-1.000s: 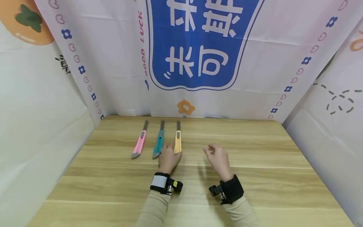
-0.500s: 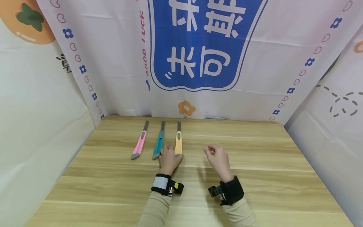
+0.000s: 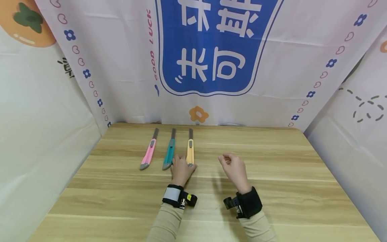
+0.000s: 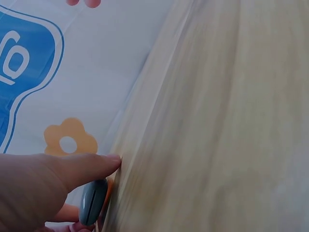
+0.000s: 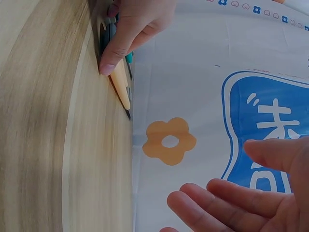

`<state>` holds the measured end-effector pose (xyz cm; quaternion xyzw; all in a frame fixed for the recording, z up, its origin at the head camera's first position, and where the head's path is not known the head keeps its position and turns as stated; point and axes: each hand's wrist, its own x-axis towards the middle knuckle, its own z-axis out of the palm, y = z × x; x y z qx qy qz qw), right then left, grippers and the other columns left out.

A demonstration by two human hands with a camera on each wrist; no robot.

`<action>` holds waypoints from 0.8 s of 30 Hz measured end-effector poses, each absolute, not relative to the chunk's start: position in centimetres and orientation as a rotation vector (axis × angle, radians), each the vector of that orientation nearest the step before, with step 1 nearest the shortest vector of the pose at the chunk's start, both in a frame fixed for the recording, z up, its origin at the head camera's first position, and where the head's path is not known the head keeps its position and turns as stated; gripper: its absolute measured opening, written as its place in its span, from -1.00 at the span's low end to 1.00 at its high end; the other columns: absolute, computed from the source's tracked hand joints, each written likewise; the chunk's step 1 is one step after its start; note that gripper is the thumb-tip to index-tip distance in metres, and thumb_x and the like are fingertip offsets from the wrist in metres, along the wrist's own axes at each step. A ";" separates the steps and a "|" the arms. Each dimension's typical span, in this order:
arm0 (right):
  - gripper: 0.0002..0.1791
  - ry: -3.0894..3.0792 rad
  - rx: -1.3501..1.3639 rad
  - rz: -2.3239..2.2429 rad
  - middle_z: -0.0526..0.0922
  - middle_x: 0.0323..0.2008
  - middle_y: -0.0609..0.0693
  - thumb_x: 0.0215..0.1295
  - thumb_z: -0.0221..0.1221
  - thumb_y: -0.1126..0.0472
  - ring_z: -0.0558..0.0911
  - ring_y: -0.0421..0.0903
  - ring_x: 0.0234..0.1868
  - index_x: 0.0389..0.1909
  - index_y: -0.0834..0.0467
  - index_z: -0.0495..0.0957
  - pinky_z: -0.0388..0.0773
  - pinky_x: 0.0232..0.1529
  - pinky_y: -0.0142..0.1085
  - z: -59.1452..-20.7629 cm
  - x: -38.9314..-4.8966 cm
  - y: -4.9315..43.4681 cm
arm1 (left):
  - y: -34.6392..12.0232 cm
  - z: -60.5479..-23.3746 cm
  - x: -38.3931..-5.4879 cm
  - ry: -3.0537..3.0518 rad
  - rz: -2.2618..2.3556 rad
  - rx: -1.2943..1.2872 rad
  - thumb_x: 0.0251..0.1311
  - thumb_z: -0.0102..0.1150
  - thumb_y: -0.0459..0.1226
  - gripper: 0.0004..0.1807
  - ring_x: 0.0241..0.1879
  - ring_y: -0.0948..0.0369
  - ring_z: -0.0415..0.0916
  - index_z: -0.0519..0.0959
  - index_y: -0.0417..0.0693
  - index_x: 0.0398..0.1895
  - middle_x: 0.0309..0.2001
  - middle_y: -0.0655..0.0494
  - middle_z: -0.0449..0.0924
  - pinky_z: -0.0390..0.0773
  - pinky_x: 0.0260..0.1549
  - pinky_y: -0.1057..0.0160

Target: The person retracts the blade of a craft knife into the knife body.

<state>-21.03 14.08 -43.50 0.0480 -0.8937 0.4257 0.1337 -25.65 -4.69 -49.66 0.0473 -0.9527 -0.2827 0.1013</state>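
Three utility knives with grey blades extended lie side by side on the wooden table: pink (image 3: 148, 152), teal (image 3: 169, 153) and yellow (image 3: 190, 153). The left hand (image 3: 182, 170) is at the near end of the yellow knife, its thumb to the right and its fingers to the left, close to the teal knife's grey end. In the left wrist view the yellow knife's grey end cap (image 4: 93, 201) shows below the straight thumb; contact cannot be told. The right hand (image 3: 235, 170) hovers to the right, holding nothing, its fingers (image 5: 227, 203) loosely bent.
The wooden table (image 3: 281, 188) extends widely around the hands. A white printed cloth (image 3: 133, 67) hangs along its back edge, with more cloth at both sides. Each wrist wears a black strap with a camera, the left camera (image 3: 191, 199) among them.
The left thumb has shifted slightly right from the yellow knife, showing more of its grey end. The knives lie much as before, and the right hand has barely moved.
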 end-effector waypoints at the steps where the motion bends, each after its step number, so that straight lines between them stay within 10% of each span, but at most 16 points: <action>1: -0.60 -2.590 0.147 1.230 0.69 -0.19 0.28 0.32 0.11 0.12 0.65 0.09 -0.22 -0.02 0.38 0.55 0.66 -0.16 -0.06 -43.4 -21.1 14.1 | -4.6 -49.7 -25.7 -2.804 -0.837 0.133 -0.14 0.42 -0.09 -0.39 -0.13 -0.10 0.34 0.57 -0.42 -0.12 -0.15 -0.28 0.40 0.50 -0.29 -0.09; 24: -0.60 -2.628 0.141 1.163 0.72 -0.27 0.28 0.29 0.14 0.13 0.67 0.09 -0.28 -0.09 0.42 0.58 0.67 -0.23 -0.02 -43.0 -21.0 14.1 | -4.5 -49.2 -25.3 -2.670 -1.069 0.057 -0.07 0.34 -0.36 -0.82 -0.48 0.08 0.31 0.58 -0.33 -0.62 -0.52 -0.09 0.40 0.34 -0.61 0.25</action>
